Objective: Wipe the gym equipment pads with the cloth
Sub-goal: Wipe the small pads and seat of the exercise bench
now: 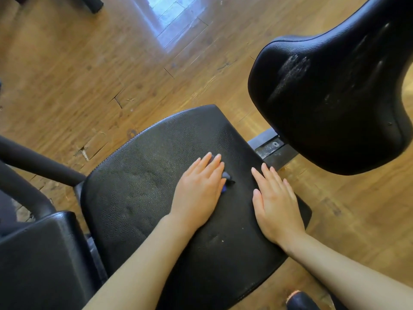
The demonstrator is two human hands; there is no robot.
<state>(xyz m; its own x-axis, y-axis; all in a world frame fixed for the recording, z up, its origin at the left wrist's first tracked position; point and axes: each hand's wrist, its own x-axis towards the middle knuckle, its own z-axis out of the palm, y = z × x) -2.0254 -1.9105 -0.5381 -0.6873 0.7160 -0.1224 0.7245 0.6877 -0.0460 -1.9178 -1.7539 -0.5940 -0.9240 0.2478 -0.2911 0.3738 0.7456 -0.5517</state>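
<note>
Black pebbled vinyl covers the seat pad point(138, 186), a broad, rounded-cornered slab whose long axis runs from the lower right of the view up toward the upper left, its narrower rounded end pointing at the wooden floor point(89, 63). The left hand point(199, 191) lies palm-down near the middle of this pad, fingers straight and close together, pressing flat on a dark blue cloth point(225, 176); only a small bunched edge of the cloth shows beside the fingers and thumb, so its full shape cannot be told. The right hand point(277, 206) rests flat on the same pad just beside the left, near the pad's right edge, fingers extended and slightly spread, holding nothing. Both sets of fingers point away from the person, toward the upper part of the view. A second black pad point(335, 97), glossy and scuffed with pale marks, stands raised at the upper right, apart from the hands. A metal frame bar point(271, 146) shows between the two pads. Another black padded block point(40, 260) sits at the lower left, with dark tubes point(33, 162) above it.
</note>
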